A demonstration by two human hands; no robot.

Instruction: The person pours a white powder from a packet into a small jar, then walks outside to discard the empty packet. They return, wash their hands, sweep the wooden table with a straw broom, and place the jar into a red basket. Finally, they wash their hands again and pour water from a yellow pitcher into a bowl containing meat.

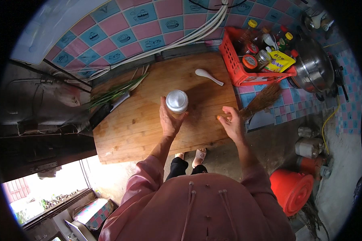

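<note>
My left hand (171, 122) is wrapped around a jar with a silver lid (177, 101), which is upright over the wooden board (132, 132). My right hand (233, 123) hovers near the board's right edge with its fingers loosely curled and the thumb apart. Nothing shows between those fingers. Behind the jar, to its right, lies a white spoon (209, 76). Green onions (117, 90) rest at the board's left side, beside a knife (120, 101) with a dark blade.
A red plastic basket (233, 67) of bottles, jars and a yellow packet stands at the back right. Next to it is a steel pot (315, 67). A straw brush (264, 98) lies right of the board. A red lidded bucket (289, 191) stands on the floor.
</note>
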